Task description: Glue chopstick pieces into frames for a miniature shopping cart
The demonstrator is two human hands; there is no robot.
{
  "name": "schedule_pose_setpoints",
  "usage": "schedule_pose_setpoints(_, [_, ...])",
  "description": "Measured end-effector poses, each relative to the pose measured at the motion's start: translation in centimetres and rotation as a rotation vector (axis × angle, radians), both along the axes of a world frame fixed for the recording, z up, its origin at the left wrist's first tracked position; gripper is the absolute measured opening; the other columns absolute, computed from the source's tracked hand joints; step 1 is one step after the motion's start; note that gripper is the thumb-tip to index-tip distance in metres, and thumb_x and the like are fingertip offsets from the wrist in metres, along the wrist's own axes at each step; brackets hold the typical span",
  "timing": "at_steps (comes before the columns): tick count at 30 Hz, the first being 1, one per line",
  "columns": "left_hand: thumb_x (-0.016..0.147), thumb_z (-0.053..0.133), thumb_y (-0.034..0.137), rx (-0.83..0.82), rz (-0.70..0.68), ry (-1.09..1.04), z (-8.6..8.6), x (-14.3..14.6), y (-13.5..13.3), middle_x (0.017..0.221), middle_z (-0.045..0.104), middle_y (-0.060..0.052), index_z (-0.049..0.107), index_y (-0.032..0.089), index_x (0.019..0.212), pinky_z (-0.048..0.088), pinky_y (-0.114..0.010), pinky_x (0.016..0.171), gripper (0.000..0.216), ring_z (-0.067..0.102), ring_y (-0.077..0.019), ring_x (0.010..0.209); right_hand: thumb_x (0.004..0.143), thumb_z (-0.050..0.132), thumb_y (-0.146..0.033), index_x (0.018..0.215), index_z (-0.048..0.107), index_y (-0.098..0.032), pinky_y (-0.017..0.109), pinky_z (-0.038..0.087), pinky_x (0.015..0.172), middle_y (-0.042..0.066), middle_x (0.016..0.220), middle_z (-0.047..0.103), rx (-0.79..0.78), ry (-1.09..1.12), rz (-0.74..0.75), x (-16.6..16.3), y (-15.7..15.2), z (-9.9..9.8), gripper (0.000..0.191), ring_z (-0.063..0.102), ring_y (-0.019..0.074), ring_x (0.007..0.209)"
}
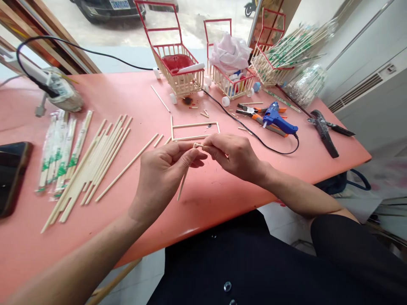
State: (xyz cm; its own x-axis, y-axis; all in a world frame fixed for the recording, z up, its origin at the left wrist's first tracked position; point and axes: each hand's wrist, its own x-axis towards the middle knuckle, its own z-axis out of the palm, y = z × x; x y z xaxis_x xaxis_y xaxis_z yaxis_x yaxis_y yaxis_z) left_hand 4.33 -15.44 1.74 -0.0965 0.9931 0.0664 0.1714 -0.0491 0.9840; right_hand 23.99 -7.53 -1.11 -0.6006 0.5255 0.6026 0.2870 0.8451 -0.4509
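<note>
My left hand (pixel 167 169) is closed, pinching a thin wooden stick (pixel 182 186) whose lower part slants down below the fingers. My right hand (pixel 235 154) pinches a short pale stick piece (pixel 199 145). It meets the left fingertips at an angle; whether the two pieces are joined or one bent stick I cannot tell. Just beyond the hands, a rectangular frame of sticks (pixel 195 125) lies flat on the table, partly hidden by my fingers. Left of my left hand are a single long stick (pixel 127 167) and a pile of loose sticks (pixel 95 165).
Wrapped chopsticks (pixel 65 148) and a phone (pixel 12 178) lie left. A power strip (pixel 63 91) sits behind. Small stick-built carts (pixel 187 87) stand at the back. Pliers (pixel 246 111), a blue glue gun (pixel 278 118) with its cord, and a black tool (pixel 324 131) lie right.
</note>
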Motion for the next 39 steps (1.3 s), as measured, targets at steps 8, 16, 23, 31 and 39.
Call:
schedule_pose_setpoints(8, [0.102, 0.077, 0.036, -0.009, -0.014, 0.005, 0.03, 0.26, 0.01, 0.091, 0.086, -0.005, 0.083, 0.023, 0.101, 0.072, -0.036, 0.082, 0.015, 0.083, -0.0217, 0.081, 0.119, 0.054, -0.029, 0.093, 0.065, -0.019, 0.025, 0.043, 0.072, -0.002, 0.078, 0.065, 0.036, -0.006, 0.003, 0.08, 0.19, 0.21, 0.030, 0.054, 0.0114, 0.070])
schedule_pose_setpoints(16, [0.104, 0.073, 0.034, 0.037, -0.006, 0.139, -0.01, 0.08, 0.00, 0.084, 0.084, -0.003, 0.080, 0.024, 0.093, 0.067, -0.035, 0.081, 0.016, 0.082, -0.0213, 0.080, 0.121, 0.049, -0.032, 0.093, 0.064, -0.020, 0.027, 0.045, 0.074, 0.000, 0.080, 0.067, 0.018, -0.023, 0.011, -0.04, -0.05, 0.27, 0.034, 0.056, 0.0125, 0.073])
schedule_pose_setpoints(23, [0.103, 0.072, 0.031, 0.063, 0.003, 0.207, -0.09, -0.10, -0.12, 0.081, 0.084, -0.001, 0.081, 0.026, 0.086, 0.063, -0.035, 0.079, 0.020, 0.080, -0.0207, 0.079, 0.121, 0.048, -0.029, 0.094, 0.066, -0.020, 0.027, 0.048, 0.078, 0.002, 0.085, 0.074, 0.053, -0.019, 0.030, -0.10, -0.21, -0.04, 0.034, 0.064, 0.0137, 0.078])
schedule_pose_setpoints(31, [0.102, 0.073, 0.032, 0.060, 0.010, 0.191, 0.11, 0.07, -0.26, 0.079, 0.083, -0.001, 0.081, 0.027, 0.083, 0.064, -0.036, 0.079, 0.021, 0.079, -0.0215, 0.078, 0.121, 0.048, -0.028, 0.097, 0.067, -0.020, 0.029, 0.050, 0.082, 0.004, 0.089, 0.077, 0.071, -0.035, 0.006, -0.09, -0.45, -0.22, 0.031, 0.067, 0.0151, 0.083])
schedule_pose_setpoints(39, [0.101, 0.073, 0.026, 0.074, -0.008, 0.162, 0.08, 0.10, -0.14, 0.077, 0.082, 0.000, 0.080, 0.026, 0.081, 0.063, -0.035, 0.078, 0.021, 0.078, -0.0196, 0.075, 0.119, 0.051, -0.022, 0.095, 0.066, -0.019, 0.027, 0.052, 0.082, 0.003, 0.086, 0.076, 0.134, -0.015, 0.011, -0.09, -0.35, -0.28, 0.028, 0.068, 0.0147, 0.082])
